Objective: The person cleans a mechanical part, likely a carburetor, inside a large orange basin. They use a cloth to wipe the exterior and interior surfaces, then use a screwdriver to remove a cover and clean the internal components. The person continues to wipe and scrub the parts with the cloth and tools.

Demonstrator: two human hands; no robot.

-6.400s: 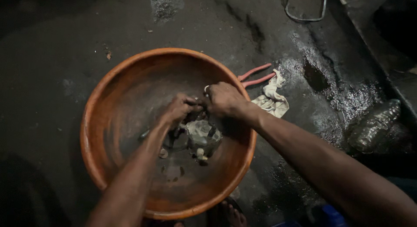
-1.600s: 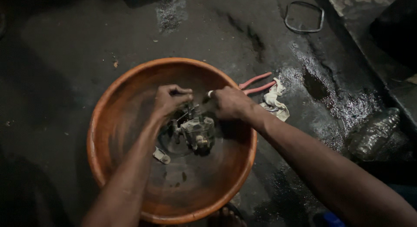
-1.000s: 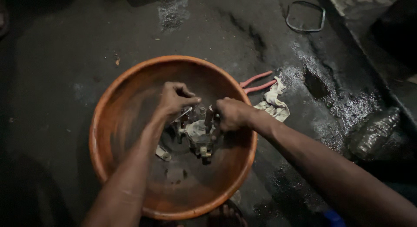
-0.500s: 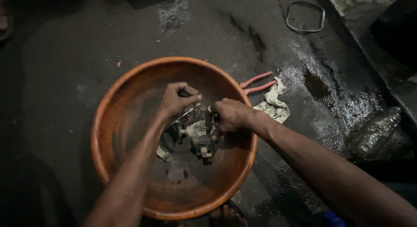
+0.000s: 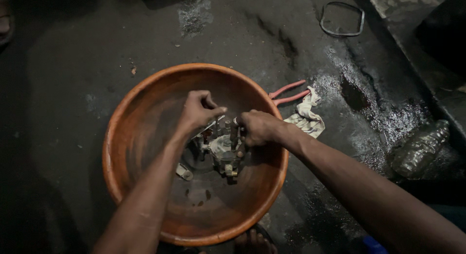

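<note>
A wide orange-brown basin (image 5: 145,98) sits on a dark, oily floor. Inside it lies a greasy metal engine part (image 5: 222,152) with small tubes and fittings. My left hand (image 5: 198,110) is closed just above the part's left side, fingers pinched on what looks like a thin tool or rod. My right hand (image 5: 257,127) grips the part's upper right edge and steadies it. A small pale metal piece (image 5: 184,172) lies loose in the basin, left of the part.
Pink-handled pliers (image 5: 290,92) and a dirty white rag (image 5: 307,117) lie just right of the basin. A clear plastic bottle (image 5: 420,148) lies at the far right beside a wet oily patch. A wire loop (image 5: 341,19) rests at the top. A toe (image 5: 252,242) shows below the basin.
Both hands stay on the part in the basin. My left hand has shifted a little to the right over it, and the part has turned slightly under my right hand.
</note>
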